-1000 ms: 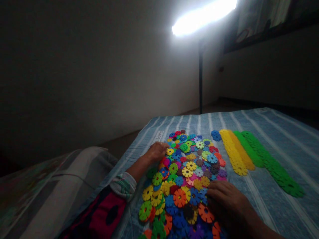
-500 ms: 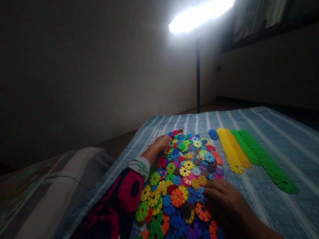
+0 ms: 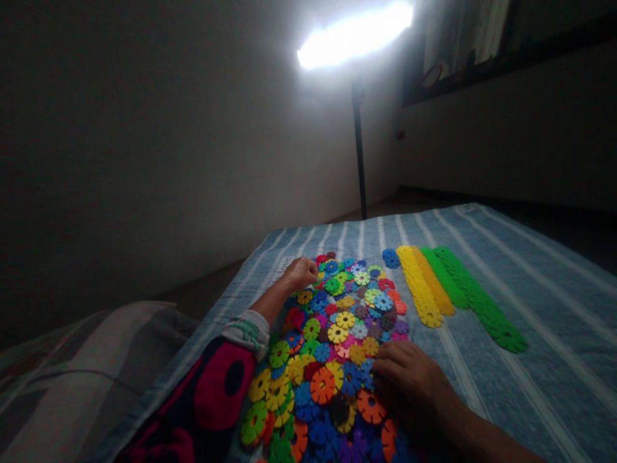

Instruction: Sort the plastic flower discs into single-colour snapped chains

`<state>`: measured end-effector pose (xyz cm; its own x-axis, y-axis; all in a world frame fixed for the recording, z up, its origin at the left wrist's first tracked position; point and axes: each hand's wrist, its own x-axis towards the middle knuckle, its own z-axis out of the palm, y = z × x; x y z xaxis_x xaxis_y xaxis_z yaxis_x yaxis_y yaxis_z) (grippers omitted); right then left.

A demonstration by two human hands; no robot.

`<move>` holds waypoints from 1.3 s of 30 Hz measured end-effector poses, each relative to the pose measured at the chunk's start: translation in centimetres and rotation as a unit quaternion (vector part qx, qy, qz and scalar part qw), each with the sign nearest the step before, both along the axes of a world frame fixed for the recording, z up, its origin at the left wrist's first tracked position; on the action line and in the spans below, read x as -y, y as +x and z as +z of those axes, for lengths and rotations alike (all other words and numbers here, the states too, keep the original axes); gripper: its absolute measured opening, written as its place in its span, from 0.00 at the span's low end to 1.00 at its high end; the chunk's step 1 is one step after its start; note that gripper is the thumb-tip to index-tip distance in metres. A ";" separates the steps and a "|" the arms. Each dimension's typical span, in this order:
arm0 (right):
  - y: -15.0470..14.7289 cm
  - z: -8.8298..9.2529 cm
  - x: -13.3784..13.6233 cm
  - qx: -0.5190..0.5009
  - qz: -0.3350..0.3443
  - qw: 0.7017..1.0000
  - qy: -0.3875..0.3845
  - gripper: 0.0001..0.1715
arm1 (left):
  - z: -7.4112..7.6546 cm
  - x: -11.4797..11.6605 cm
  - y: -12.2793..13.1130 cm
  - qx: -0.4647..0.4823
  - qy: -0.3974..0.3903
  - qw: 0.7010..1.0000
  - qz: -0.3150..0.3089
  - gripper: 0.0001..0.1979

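A wide heap of colourful notched plastic discs (image 3: 337,334) lies on a striped bed sheet (image 3: 544,302). My left hand (image 3: 303,273) is at the heap's far left edge, its fingers curled closed; whatever they pinch is hidden. Along the right edge rests my right hand (image 3: 409,379), near blue and orange discs, its fingers bent inward and pressed together. Its fingertips are in shadow, so I cannot make out what lies in them. Right of the heap, overlapping discs form rows: a yellow row (image 3: 418,286), a darker yellow row (image 3: 436,283) and green rows (image 3: 475,296).
A small group of blue discs (image 3: 391,258) lies left of the yellow row's far end. Behind the bed stands a bright lamp (image 3: 357,35) on a black pole. Grey-striped cloth (image 3: 106,373) is bunched at the left, near a wall (image 3: 168,161).
The view has turned a little to the right, so everything sits further left. My left hand's fingers look more tightly curled. My right hand stays at the heap's right edge.
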<state>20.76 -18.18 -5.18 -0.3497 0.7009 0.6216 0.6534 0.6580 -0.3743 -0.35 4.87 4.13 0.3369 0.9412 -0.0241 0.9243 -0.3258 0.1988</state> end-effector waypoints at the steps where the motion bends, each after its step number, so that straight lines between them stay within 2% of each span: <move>1: -0.1 0.0 0.0 0.000 0.000 1.000 -0.003 0.07 | 0.3 0.2 0.7 0.026 -0.001 1.000 -0.017 0.03; 4: -0.2 -0.1 -0.2 0.002 -0.010 1.000 -0.003 0.06 | 1.2 1.4 3.7 0.103 -0.013 0.992 -0.076 0.05; 7: -0.3 -0.1 -0.5 0.015 -0.027 1.000 -0.001 0.05 | 1.6 3.3 8.1 0.143 -0.045 0.977 -0.149 0.06; 9: -0.3 -0.1 -0.7 0.032 -0.038 0.999 0.006 0.04 | 1.6 4.9 11.3 0.148 -0.069 0.968 -0.189 0.07; 13: -0.3 -0.3 -1.1 0.079 -0.049 0.996 0.006 0.05 | 1.1 7.8 17.3 0.113 -0.047 0.951 -0.285 0.09; 16: -0.3 -0.7 -1.3 0.104 -0.047 0.993 -0.018 0.05 | 0.5 9.2 20.8 0.073 -0.032 0.949 -0.306 0.10; 20: -0.5 -1.0 -1.5 0.121 -0.043 0.991 -0.031 0.06 | -0.3 9.9 23.8 0.038 -0.016 0.951 -0.306 0.12; 24: -0.7 -0.7 -1.6 0.093 -0.030 0.995 -0.034 0.08 | -1.0 9.9 25.3 0.031 -0.018 0.954 -0.297 0.11; 29: -0.7 -0.2 -1.7 0.057 -0.022 0.998 -0.012 0.16 | -2.0 9.7 25.9 0.028 -0.026 0.956 -0.292 0.11; 32: -0.7 0.0 -1.7 0.060 -0.019 0.998 -0.014 0.15 | -2.0 9.6 25.8 0.032 -0.018 0.953 -0.300 0.12; 36: -0.4 0.1 -1.4 0.087 -0.032 0.995 -0.018 0.06 | -1.2 8.4 24.4 0.067 0.010 0.951 -0.301 0.13; 39: -0.3 0.0 -1.2 0.082 -0.048 0.995 -0.002 0.05 | 0.0 6.5 21.6 0.091 0.029 0.955 -0.282 0.14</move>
